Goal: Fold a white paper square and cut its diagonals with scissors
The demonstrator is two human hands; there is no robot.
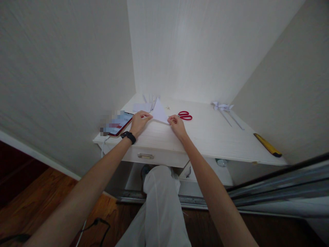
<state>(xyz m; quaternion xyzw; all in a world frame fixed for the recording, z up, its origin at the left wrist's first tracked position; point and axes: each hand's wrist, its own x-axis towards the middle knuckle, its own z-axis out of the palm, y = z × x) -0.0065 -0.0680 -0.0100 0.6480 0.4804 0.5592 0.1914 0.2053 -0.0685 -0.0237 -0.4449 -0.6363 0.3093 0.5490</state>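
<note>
A white sheet of paper folded to a triangle (pixel 159 112) is held just over the white desk, its point toward the back wall. My left hand (pixel 140 122) pinches its left corner, with a black watch on that wrist. At the right corner, my right hand (pixel 177 125) grips the paper between thumb and fingers. Red-handled scissors (pixel 185 115) lie just beyond my right hand, their blades partly hidden. Behind my left hand is a flat piece of white paper (pixel 142 107), with several thin white sticks (pixel 153 103) near it.
A tablet or phone (pixel 119 124) with a cable lies at the desk's left edge. Two white paper pinwheels on sticks (pixel 222 107) rest at the back right. A yellow utility knife (pixel 267 145) is at the far right. Walls enclose the desk (pixel 205 140) on three sides.
</note>
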